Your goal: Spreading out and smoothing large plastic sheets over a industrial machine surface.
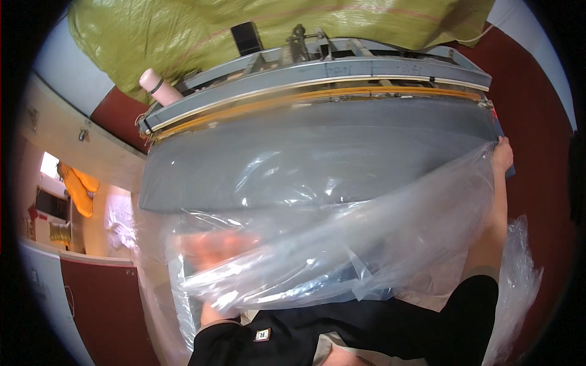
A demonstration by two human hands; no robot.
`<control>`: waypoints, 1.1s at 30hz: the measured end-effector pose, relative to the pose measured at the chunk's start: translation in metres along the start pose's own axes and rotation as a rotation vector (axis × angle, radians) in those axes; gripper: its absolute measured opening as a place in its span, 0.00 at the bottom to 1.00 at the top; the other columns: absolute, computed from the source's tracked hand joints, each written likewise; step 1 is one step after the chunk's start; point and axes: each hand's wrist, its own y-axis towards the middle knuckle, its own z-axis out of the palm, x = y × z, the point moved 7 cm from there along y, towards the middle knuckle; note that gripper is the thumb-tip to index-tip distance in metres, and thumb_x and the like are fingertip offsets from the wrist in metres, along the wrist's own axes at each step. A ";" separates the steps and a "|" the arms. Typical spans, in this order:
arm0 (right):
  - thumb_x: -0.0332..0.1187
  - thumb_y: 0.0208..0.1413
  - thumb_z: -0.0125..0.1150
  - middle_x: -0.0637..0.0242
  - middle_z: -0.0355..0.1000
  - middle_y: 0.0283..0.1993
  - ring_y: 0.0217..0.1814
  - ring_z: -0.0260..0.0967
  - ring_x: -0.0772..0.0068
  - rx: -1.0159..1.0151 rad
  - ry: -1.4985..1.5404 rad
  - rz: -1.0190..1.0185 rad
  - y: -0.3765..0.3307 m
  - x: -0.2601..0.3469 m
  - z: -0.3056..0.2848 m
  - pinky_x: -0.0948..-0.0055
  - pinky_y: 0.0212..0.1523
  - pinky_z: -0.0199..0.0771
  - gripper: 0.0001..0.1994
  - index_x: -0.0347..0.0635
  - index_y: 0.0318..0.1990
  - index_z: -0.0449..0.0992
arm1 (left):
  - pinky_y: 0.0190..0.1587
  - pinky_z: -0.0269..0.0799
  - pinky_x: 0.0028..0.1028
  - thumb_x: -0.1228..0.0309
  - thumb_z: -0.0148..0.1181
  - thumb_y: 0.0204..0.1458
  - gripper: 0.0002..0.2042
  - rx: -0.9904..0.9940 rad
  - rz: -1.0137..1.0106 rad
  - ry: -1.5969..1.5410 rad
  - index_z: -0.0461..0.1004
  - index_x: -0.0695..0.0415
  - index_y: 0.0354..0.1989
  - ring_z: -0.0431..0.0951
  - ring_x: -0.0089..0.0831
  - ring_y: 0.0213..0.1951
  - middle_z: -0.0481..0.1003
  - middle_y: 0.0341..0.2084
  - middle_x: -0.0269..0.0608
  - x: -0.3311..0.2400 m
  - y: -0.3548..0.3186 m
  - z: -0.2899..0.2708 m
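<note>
A: Where is the clear plastic film (421, 210) seen?

B: It is spread in loose, shiny folds between the black shirt (390, 332) and a long grey panel (305, 149). Its right side is drawn up to the panel's right end, so that a slanting fold is formed across the front.

A: How is it held on that side?

B: Its edge is gripped by the right hand (503, 155), whose fingers are closed on it. The arm is stretched well forward.

A: And the left hand (215, 245)?

B: It is seen only as a reddish blur through the film, near the panel's lower left edge. Whether it is open or closed cannot be told.

A: What is placed behind the panel?

B: A grey metal frame (378, 68) is set along the far side, and an orange strip (317, 96) is run between the two. A pink cylinder (159, 88) is leaned at the frame's left end. The space beyond is covered by a yellow-green sheet (177, 36).

A: Is anything else seen at the sides?

B: Crumpled clear plastic (520, 287) is hung beside the right arm, and a dark red wall (537, 140) is seen beyond.
</note>
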 end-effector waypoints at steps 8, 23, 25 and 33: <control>0.46 0.56 0.36 0.48 0.69 0.35 0.39 0.66 0.44 0.028 -0.051 -0.005 0.004 -0.007 0.006 0.51 0.35 0.63 0.18 0.41 0.38 0.66 | 0.36 0.66 0.27 0.65 0.51 0.51 0.10 -0.497 -0.193 0.999 0.69 0.58 0.36 0.71 0.28 0.34 0.71 0.30 0.41 0.014 -0.042 -0.084; 0.47 0.57 0.34 0.50 0.68 0.37 0.40 0.64 0.44 0.053 -0.014 -0.040 0.013 -0.016 0.018 0.52 0.35 0.63 0.18 0.45 0.40 0.66 | 0.34 0.65 0.29 0.74 0.53 0.46 0.05 -0.740 0.714 2.495 0.70 0.62 0.29 0.71 0.37 0.31 0.71 0.26 0.43 -0.260 0.066 -0.134; 0.47 0.57 0.34 0.50 0.68 0.37 0.40 0.64 0.44 0.035 -0.037 -0.013 0.012 -0.028 0.022 0.52 0.35 0.63 0.18 0.45 0.40 0.66 | 0.39 0.65 0.32 0.77 0.54 0.39 0.08 -0.327 0.800 1.917 0.70 0.61 0.30 0.70 0.38 0.36 0.71 0.30 0.42 -0.190 0.076 -0.111; 0.49 0.57 0.33 0.52 0.68 0.38 0.39 0.64 0.45 0.038 -0.041 -0.087 0.020 -0.024 0.033 0.53 0.35 0.63 0.20 0.45 0.40 0.67 | 0.45 0.67 0.35 0.71 0.51 0.48 0.23 -0.479 -0.504 1.895 0.56 0.58 0.54 0.64 0.48 0.49 0.54 0.56 0.46 -0.064 0.003 -0.251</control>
